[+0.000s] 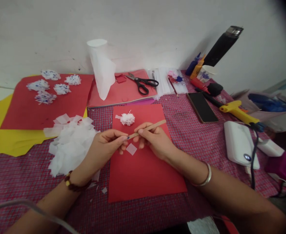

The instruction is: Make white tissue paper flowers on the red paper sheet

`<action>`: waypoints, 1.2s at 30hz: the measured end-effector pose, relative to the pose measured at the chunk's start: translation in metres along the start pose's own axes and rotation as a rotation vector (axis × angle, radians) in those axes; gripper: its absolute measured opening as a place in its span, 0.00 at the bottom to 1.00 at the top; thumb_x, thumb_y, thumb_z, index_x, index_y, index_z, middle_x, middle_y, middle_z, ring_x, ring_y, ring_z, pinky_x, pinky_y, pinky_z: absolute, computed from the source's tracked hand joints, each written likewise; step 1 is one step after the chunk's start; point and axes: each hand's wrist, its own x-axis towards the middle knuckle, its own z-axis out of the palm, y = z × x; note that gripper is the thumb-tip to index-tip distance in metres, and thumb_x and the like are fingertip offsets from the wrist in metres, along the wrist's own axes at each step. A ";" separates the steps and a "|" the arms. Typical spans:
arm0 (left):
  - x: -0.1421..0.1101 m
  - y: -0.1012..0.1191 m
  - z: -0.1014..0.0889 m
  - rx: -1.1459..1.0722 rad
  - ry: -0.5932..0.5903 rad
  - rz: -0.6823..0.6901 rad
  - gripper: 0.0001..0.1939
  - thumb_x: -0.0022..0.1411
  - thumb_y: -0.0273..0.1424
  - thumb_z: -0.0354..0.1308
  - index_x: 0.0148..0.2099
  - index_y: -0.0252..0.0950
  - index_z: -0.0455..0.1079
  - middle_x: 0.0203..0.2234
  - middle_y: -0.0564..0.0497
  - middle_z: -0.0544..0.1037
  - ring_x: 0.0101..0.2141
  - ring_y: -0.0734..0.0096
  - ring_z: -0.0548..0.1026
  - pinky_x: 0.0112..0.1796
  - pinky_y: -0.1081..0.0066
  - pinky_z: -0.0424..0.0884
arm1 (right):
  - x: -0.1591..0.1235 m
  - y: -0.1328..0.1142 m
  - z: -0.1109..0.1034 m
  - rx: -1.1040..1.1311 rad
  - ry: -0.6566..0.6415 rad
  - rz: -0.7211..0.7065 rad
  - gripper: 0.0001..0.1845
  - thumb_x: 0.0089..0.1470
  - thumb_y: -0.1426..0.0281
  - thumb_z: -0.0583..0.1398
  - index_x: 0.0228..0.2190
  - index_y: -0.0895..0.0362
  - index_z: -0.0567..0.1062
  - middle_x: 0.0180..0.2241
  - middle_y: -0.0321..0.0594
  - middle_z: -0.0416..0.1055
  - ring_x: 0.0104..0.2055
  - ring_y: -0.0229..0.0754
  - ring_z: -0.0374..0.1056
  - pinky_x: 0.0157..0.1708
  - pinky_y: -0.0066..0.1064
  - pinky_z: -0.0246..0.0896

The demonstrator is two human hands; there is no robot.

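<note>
My right hand [152,138] grips a thin wooden stick [155,125] that slants up to the right. My left hand [109,144] pinches the stick's lower end with thumb and fingers closed. Both hands hover over a red paper sheet [143,175]. A small white tissue square [131,149] lies on the sheet just under the hands. A little white tissue flower [127,119] sits near the sheet's far edge.
A heap of white tissue squares [70,144] lies to the left. Several tissue flowers [45,97] rest on another red sheet [23,112]. Scissors [143,83], a phone [202,107], a yellow glue gun [238,112] and a white power bank [240,144] stand around on the checked cloth.
</note>
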 end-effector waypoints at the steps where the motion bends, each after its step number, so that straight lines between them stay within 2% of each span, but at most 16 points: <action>1: -0.001 -0.002 0.000 0.151 -0.001 0.120 0.06 0.61 0.32 0.59 0.34 0.37 0.75 0.22 0.53 0.78 0.22 0.74 0.73 0.25 0.74 0.72 | 0.001 0.003 0.000 0.054 -0.014 0.075 0.08 0.53 0.64 0.63 0.32 0.56 0.75 0.25 0.34 0.76 0.18 0.31 0.65 0.21 0.25 0.63; 3: -0.003 -0.007 0.000 0.474 -0.005 0.409 0.06 0.62 0.30 0.58 0.41 0.39 0.76 0.30 0.50 0.81 0.31 0.69 0.78 0.35 0.68 0.76 | 0.003 0.007 -0.001 0.130 -0.032 0.181 0.10 0.52 0.64 0.63 0.32 0.57 0.74 0.25 0.35 0.76 0.18 0.31 0.65 0.21 0.24 0.64; 4: -0.005 -0.008 0.000 0.616 0.004 0.548 0.09 0.62 0.29 0.59 0.45 0.40 0.76 0.37 0.48 0.82 0.38 0.65 0.78 0.42 0.64 0.75 | 0.005 0.008 -0.002 0.135 -0.024 0.183 0.10 0.52 0.64 0.63 0.33 0.57 0.74 0.25 0.34 0.76 0.19 0.31 0.66 0.21 0.24 0.64; 5: -0.006 -0.009 0.000 0.733 0.027 0.664 0.14 0.62 0.28 0.59 0.50 0.39 0.74 0.45 0.45 0.80 0.45 0.61 0.77 0.48 0.59 0.73 | 0.006 0.008 -0.002 0.108 0.003 0.142 0.10 0.53 0.64 0.63 0.33 0.57 0.73 0.25 0.34 0.75 0.19 0.31 0.66 0.22 0.24 0.64; 7: -0.009 -0.010 0.000 0.903 0.096 0.793 0.21 0.62 0.27 0.60 0.57 0.38 0.68 0.55 0.41 0.74 0.55 0.54 0.71 0.55 0.52 0.67 | 0.010 0.006 -0.004 -0.055 0.069 -0.024 0.08 0.54 0.64 0.62 0.33 0.56 0.73 0.26 0.34 0.75 0.22 0.32 0.68 0.25 0.25 0.66; 9: -0.011 -0.010 0.000 0.982 0.136 0.865 0.20 0.62 0.25 0.59 0.56 0.38 0.68 0.54 0.42 0.74 0.54 0.55 0.71 0.54 0.53 0.68 | 0.013 0.005 -0.005 -0.321 0.091 -0.215 0.05 0.57 0.66 0.60 0.33 0.55 0.74 0.29 0.36 0.75 0.29 0.35 0.71 0.32 0.29 0.69; 11: -0.011 -0.010 0.002 1.021 0.092 0.901 0.12 0.64 0.25 0.56 0.49 0.37 0.72 0.43 0.45 0.79 0.44 0.60 0.76 0.47 0.59 0.73 | 0.014 0.005 -0.007 -0.563 0.061 -0.346 0.06 0.59 0.69 0.58 0.34 0.55 0.75 0.35 0.39 0.76 0.37 0.38 0.73 0.41 0.33 0.69; 12: -0.011 -0.010 0.004 1.045 0.037 0.896 0.09 0.65 0.25 0.54 0.44 0.37 0.73 0.38 0.46 0.80 0.39 0.63 0.77 0.43 0.62 0.74 | 0.014 0.006 -0.008 -0.647 0.042 -0.387 0.07 0.59 0.70 0.57 0.36 0.55 0.76 0.37 0.40 0.76 0.41 0.39 0.72 0.45 0.35 0.68; 14: -0.010 -0.011 0.006 1.108 -0.083 0.831 0.10 0.68 0.28 0.51 0.38 0.35 0.74 0.32 0.47 0.79 0.34 0.64 0.76 0.37 0.64 0.74 | 0.014 0.009 -0.010 -0.764 0.012 -0.444 0.10 0.60 0.71 0.55 0.39 0.54 0.77 0.41 0.41 0.76 0.44 0.40 0.72 0.48 0.37 0.67; 17: -0.009 -0.012 0.008 1.169 -0.187 0.700 0.15 0.70 0.31 0.48 0.36 0.33 0.74 0.32 0.45 0.78 0.34 0.62 0.75 0.35 0.63 0.72 | 0.014 0.011 -0.013 -0.884 -0.018 -0.510 0.13 0.61 0.72 0.54 0.44 0.53 0.77 0.42 0.42 0.75 0.44 0.40 0.71 0.47 0.37 0.67; 20: -0.009 -0.011 0.009 1.183 -0.214 0.636 0.16 0.70 0.32 0.47 0.35 0.33 0.74 0.32 0.44 0.78 0.34 0.61 0.74 0.35 0.63 0.71 | 0.014 0.011 -0.016 -0.955 -0.042 -0.524 0.15 0.62 0.73 0.53 0.46 0.52 0.77 0.41 0.42 0.75 0.42 0.40 0.71 0.44 0.35 0.67; 24: -0.012 -0.010 0.010 1.201 -0.224 0.621 0.15 0.69 0.31 0.48 0.34 0.33 0.73 0.31 0.44 0.77 0.33 0.60 0.73 0.34 0.62 0.71 | 0.016 0.011 -0.017 -0.998 -0.074 -0.523 0.16 0.64 0.72 0.53 0.48 0.54 0.77 0.41 0.44 0.73 0.41 0.40 0.71 0.42 0.35 0.68; 29: -0.014 -0.011 0.014 1.204 -0.223 0.598 0.13 0.68 0.29 0.50 0.33 0.33 0.73 0.30 0.44 0.75 0.33 0.60 0.73 0.34 0.62 0.70 | 0.014 0.011 -0.015 -1.164 -0.075 -0.539 0.18 0.65 0.70 0.51 0.50 0.51 0.76 0.48 0.45 0.72 0.48 0.43 0.70 0.46 0.38 0.67; 36: -0.015 -0.009 0.015 1.186 -0.240 0.573 0.12 0.67 0.28 0.50 0.33 0.32 0.72 0.29 0.44 0.75 0.33 0.57 0.73 0.34 0.59 0.72 | 0.011 0.010 -0.010 -1.408 -0.082 -0.530 0.20 0.63 0.76 0.52 0.53 0.54 0.74 0.53 0.47 0.72 0.52 0.48 0.69 0.50 0.42 0.66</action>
